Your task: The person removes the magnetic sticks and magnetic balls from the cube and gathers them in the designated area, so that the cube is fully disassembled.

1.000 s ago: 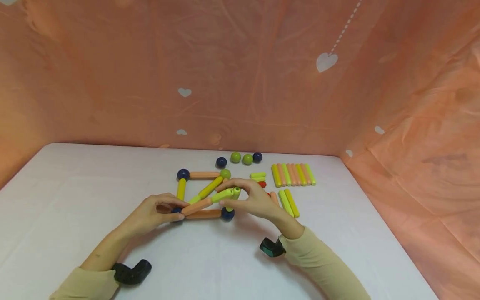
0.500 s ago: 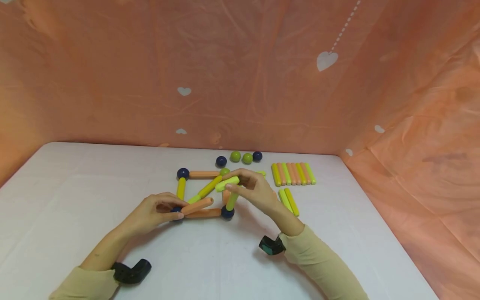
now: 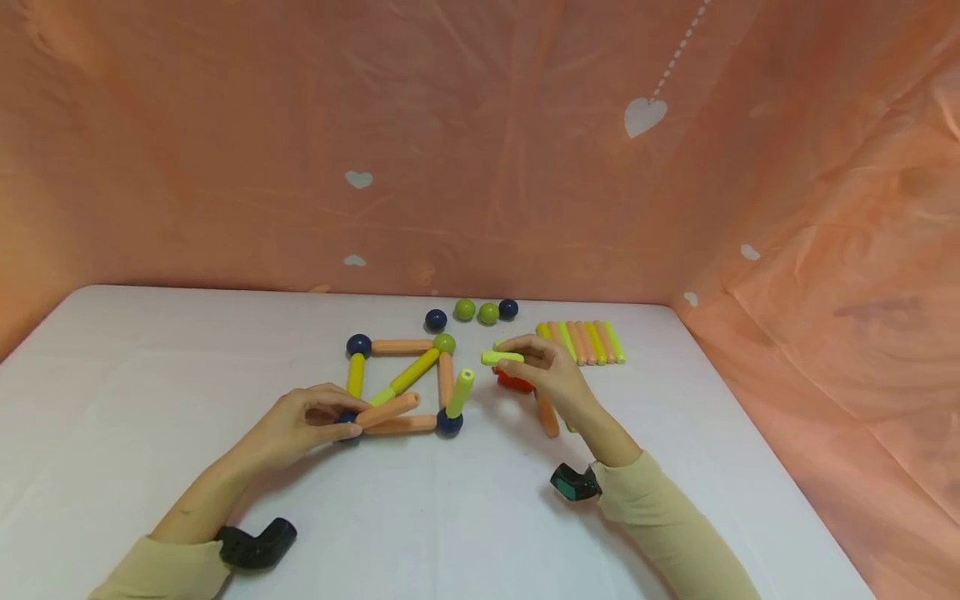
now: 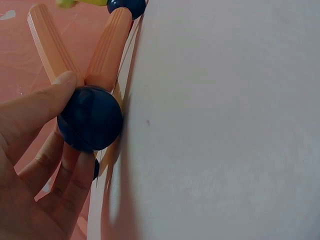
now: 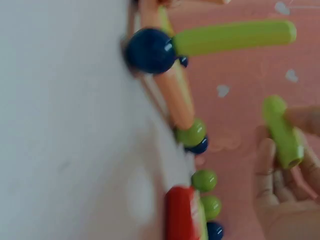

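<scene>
At the near left corner of a frame of magnetic sticks and balls, my left hand point(image 3: 300, 427) holds a dark blue ball point(image 4: 90, 120). Its thumb presses the base of an orange stick point(image 4: 52, 45) that slants upward from that ball. My right hand point(image 3: 551, 379) pinches a short lime stick point(image 5: 283, 132) between thumb and fingers, raised to the right of the frame. Another lime stick point(image 3: 460, 393) stands tilted up on the near right blue ball point(image 3: 449, 423). A diagonal yellow stick point(image 3: 416, 371) runs to the far green ball point(image 3: 444, 343).
Several loose balls, among them a green ball point(image 3: 465, 309), lie along the back of the white table point(image 3: 225, 350). A row of sticks point(image 3: 592, 342) lies at the back right. Red pieces point(image 3: 514, 381) and an orange stick point(image 3: 548, 416) lie by the right hand.
My right hand has drawn the short lime stick away from the upright lime stick and the raised orange stick, carrying it to the right. The left hand stays on the corner ball.
</scene>
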Demonstrator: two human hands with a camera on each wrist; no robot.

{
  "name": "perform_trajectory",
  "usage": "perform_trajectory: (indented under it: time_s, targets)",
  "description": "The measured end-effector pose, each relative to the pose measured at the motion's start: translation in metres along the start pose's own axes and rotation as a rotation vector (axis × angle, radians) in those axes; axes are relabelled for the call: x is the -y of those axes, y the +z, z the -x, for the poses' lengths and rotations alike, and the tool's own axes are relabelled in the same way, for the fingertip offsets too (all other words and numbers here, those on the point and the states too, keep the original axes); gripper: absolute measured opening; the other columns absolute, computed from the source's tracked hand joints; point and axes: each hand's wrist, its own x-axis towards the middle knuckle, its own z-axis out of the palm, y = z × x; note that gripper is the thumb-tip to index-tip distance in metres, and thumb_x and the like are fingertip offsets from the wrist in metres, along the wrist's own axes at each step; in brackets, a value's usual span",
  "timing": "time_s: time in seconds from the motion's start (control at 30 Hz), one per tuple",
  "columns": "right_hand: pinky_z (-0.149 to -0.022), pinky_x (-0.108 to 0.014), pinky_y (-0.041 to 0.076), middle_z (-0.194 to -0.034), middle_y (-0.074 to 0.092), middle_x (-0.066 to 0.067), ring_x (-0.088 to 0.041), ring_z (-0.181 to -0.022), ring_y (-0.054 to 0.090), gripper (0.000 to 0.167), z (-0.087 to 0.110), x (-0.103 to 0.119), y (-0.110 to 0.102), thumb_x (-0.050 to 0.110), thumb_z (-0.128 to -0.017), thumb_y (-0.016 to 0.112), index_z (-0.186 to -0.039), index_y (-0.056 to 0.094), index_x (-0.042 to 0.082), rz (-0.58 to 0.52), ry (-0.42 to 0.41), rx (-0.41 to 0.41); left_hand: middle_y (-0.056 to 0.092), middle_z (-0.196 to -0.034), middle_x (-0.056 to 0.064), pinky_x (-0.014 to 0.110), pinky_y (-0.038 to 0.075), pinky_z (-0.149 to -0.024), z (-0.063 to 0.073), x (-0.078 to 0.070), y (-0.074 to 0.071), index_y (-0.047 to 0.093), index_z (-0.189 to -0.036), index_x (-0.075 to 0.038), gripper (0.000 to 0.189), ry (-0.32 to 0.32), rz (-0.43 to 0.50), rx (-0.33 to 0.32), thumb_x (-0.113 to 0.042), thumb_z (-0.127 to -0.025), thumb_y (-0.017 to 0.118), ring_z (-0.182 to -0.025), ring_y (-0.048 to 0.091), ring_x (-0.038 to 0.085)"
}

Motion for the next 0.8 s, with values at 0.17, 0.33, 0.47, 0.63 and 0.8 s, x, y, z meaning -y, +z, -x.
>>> perform_trajectory:
  time_s: [0.17, 0.33, 0.47, 0.63, 0.8]
  targets:
    - [-0.088, -0.029, 0.051, -0.122, 0.063, -0.011, -0.013, -0.099, 0.063, 0.029, 0.007, -0.015, -0.009, 0.011, -0.089, 0.067, -0.115, 0.063, -0.002, 0.106, 0.081, 0.038, 0.065, -0.101, -0.001, 0.024, 0.050, -0.083, 0.000, -0.001, -0.001, 0.073, -0.107, -0.013, 0.025, -0.001, 0.004, -0.001, -0.023, -0.084, 0.074, -0.094, 0.057, 0.015]
    - [-0.088, -0.027, 0.046, -0.124, 0.063, -0.011, -0.019, -0.106, 0.061, 0.027, 0.012, -0.023, -0.013, 0.019, -0.089, 0.069, -0.111, 0.067, 0.004, 0.244, 0.076, 0.080, 0.065, -0.104, 0.001, 0.026, 0.050, -0.083, 0.000, -0.002, 0.000, 0.072, -0.109, -0.012, 0.027, -0.007, 0.012, 0.009, -0.023, -0.085, 0.074, -0.096, 0.057, 0.016]
    - [-0.087, -0.028, 0.045, -0.121, 0.064, -0.012, -0.022, -0.105, 0.061, 0.026, 0.012, -0.022, -0.015, 0.019, -0.090, 0.068, -0.111, 0.067, 0.004, 0.306, 0.073, 0.064, 0.065, -0.104, 0.000, 0.026, 0.050, -0.083, 0.000, -0.001, -0.001, 0.072, -0.109, -0.012, 0.026, -0.014, 0.011, 0.012, -0.023, -0.085, 0.073, -0.096, 0.056, 0.016]
    - [-0.088, -0.030, 0.044, -0.115, 0.066, -0.010, -0.020, -0.102, 0.059, 0.025, 0.010, -0.025, -0.020, 0.020, -0.090, 0.067, -0.110, 0.068, 0.005, 0.370, 0.085, 0.052, 0.065, -0.102, 0.000, 0.027, 0.050, -0.084, 0.000, -0.002, -0.001, 0.072, -0.108, -0.013, 0.025, -0.021, 0.005, 0.012, -0.023, -0.085, 0.073, -0.096, 0.057, 0.016]
    - [-0.089, -0.034, 0.046, -0.112, 0.068, -0.009, -0.021, -0.100, 0.058, 0.021, 0.006, -0.027, -0.022, 0.014, -0.089, 0.067, -0.108, 0.070, 0.006, 0.450, 0.083, 0.064, 0.065, -0.100, -0.001, 0.024, 0.050, -0.083, 0.000, 0.000, -0.002, 0.073, -0.107, -0.015, 0.024, -0.027, 0.010, 0.011, -0.023, -0.085, 0.074, -0.095, 0.056, 0.017]
